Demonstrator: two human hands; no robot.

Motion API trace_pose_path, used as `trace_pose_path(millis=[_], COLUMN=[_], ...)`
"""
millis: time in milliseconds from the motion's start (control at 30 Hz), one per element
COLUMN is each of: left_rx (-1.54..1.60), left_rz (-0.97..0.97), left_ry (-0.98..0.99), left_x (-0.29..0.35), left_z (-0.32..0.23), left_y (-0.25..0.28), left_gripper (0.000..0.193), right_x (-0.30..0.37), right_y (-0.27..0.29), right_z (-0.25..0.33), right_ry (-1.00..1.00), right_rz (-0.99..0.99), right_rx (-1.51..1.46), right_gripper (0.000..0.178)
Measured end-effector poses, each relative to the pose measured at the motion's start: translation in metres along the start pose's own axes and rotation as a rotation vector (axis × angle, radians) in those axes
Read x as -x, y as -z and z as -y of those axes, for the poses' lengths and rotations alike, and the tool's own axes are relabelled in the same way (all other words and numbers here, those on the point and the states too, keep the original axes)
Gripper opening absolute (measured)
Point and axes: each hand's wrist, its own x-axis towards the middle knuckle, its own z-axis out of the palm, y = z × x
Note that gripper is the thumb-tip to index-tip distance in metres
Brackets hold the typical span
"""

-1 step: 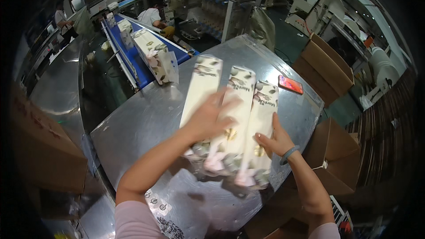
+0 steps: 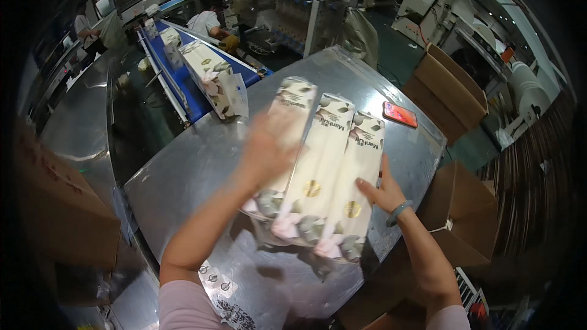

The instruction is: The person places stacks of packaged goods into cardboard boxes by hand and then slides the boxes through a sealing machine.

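Note:
Three long cream tissue packs with printed flowers lie side by side on the metal table. My left hand (image 2: 267, 150), smeared by motion, is over the left pack (image 2: 296, 101); its fingers cannot be made out. The middle pack (image 2: 321, 153) shows a round gold seal and rests against its right neighbour. At the outer edge of the right pack (image 2: 358, 174), my right hand (image 2: 386, 190) has its thumb on top and its fingers down the side, mostly hidden. A bracelet circles that wrist.
A red-screened phone (image 2: 400, 115) lies at the table's (image 2: 183, 171) far right. More packs (image 2: 211, 76) stand on a blue conveyor (image 2: 244, 73) at the far left. Open cartons (image 2: 468, 214) flank the right side, a large carton (image 2: 73, 201) the left. Another person (image 2: 205, 24) crouches beyond the conveyor.
My left hand has moved left, off the middle pack and onto the left one. The left pack's far end has shifted right, closer to the middle pack. My right hand has hardly moved.

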Motion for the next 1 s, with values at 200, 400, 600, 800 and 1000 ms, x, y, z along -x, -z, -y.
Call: trace_pose_path(millis=[200,400,600,800,1000], left_rx=[1.219,1.177,1.021,1.227,1.293], left_rz=[0.525,0.552,0.31,0.482,0.881], left_ry=[1.015,1.026,0.602,0.242,0.262], left_x=[0.043,0.125,0.118,0.09,0.082], left_z=[0.06,-0.026,-0.12,-0.233,-0.329], left_y=[-0.005,0.007,0.067,0.086,-0.032], left_gripper=[0.055,0.066,0.072,0.073,0.072], right_x=[0.02,0.126,0.201,0.376,0.545], right_y=[-0.01,0.005,0.056,0.134,0.134], right_z=[-0.005,-0.021,0.051,0.1,0.104], right_ry=[-0.745,-0.809,-0.263,0.162,-0.006], right_rz=[0.251,0.206,0.056,-0.059,-0.177], right_rx=[-0.67,-0.825,-0.828,-0.417,-0.036], right_gripper=[0.067,0.058,0.052,0.051,0.056])
